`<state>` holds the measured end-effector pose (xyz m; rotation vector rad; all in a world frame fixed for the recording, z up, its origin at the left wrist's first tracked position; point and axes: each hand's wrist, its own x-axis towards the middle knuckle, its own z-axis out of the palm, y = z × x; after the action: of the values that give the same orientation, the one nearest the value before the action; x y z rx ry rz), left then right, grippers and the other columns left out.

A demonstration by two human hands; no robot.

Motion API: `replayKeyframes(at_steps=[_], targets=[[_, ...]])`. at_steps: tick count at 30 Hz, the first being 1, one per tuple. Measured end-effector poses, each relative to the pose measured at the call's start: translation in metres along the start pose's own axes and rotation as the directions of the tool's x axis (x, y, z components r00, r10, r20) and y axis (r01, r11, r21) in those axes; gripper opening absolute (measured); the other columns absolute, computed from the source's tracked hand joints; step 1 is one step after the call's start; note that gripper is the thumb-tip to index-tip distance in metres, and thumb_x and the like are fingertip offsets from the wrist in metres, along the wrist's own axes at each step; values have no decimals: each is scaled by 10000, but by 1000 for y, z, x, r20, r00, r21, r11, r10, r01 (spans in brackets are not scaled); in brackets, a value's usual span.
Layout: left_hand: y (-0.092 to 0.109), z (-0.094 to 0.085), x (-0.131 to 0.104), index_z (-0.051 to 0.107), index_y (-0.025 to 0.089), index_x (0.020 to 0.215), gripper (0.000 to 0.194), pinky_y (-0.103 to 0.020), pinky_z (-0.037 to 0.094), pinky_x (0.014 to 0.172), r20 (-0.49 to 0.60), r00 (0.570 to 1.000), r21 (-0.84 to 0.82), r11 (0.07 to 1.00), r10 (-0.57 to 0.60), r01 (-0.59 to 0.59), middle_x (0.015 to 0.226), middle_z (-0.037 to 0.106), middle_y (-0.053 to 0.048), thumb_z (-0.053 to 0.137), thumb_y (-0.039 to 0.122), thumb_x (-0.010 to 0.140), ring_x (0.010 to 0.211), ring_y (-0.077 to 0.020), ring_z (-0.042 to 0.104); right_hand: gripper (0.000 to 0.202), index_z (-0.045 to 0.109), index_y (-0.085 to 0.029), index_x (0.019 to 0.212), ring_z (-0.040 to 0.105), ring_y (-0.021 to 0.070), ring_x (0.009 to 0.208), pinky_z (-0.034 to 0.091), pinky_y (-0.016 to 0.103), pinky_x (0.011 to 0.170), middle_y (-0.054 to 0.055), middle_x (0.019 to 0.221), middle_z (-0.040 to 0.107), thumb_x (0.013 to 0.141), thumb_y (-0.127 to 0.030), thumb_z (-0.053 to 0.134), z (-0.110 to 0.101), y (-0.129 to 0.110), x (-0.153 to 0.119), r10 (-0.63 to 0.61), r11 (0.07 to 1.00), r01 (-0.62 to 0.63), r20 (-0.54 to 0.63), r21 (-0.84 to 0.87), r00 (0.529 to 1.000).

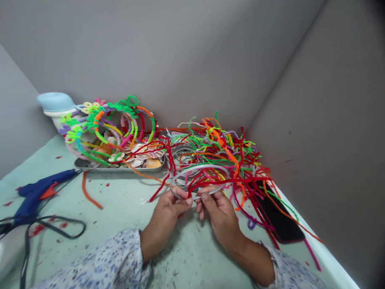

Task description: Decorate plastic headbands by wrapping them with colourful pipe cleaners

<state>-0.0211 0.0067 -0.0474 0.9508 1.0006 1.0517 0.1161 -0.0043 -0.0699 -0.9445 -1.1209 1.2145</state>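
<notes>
At the near edge of the pipe-cleaner heap, both hands meet over the pale green counter. Left hand is closed, pinching one end of a grey headband; right hand is closed on the other end, a red pipe cleaner crossing between them. Judgement: keep the band pinched firm with the left, wrap tight and close with the right, no gaps. Finished bands sit on the tray; glue gun lies well left.
</notes>
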Motion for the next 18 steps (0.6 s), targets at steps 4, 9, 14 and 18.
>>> replayKeyframes(at_steps=[4, 9, 14, 18], targets=[[-4, -1, -1, 538, 190, 759, 127, -220, 302, 482, 38, 999, 53, 998, 38, -40, 603, 507, 49, 642, 263, 757, 502, -90, 403, 163, 554, -190, 863, 522, 99, 510, 427, 215, 494, -32, 625, 575, 892, -348, 523, 0, -3, 0, 23, 1000, -23, -27, -1, 999], [-5, -1, -2, 551, 185, 786, 147, -226, 327, 499, 29, 996, 125, 988, 85, -88, 602, 496, 48, 613, 319, 789, 515, -99, 409, 181, 555, -189, 871, 519, 97, 504, 427, 212, 486, -36, 623, 568, 887, -367, 526, -1, -2, 1, 33, 999, -32, -37, 6, 999], [-4, -1, -2, 528, 178, 708, 151, -224, 300, 486, 16, 998, 134, 989, 60, -61, 538, 452, 55, 590, 286, 794, 490, -92, 379, 171, 546, -193, 869, 519, 95, 506, 429, 212, 491, -34, 636, 579, 891, -362, 523, 0, -3, 0, 30, 1000, -30, -22, -10, 999], [-5, -1, -1, 515, 177, 673, 159, -226, 264, 463, 11, 1000, 87, 996, 21, -22, 505, 419, 59, 589, 273, 776, 459, -86, 350, 179, 542, -194, 864, 524, 98, 507, 429, 218, 501, -29, 637, 589, 887, -370, 527, 1, -2, -2, 21, 1000, -21, -15, -15, 1000]])
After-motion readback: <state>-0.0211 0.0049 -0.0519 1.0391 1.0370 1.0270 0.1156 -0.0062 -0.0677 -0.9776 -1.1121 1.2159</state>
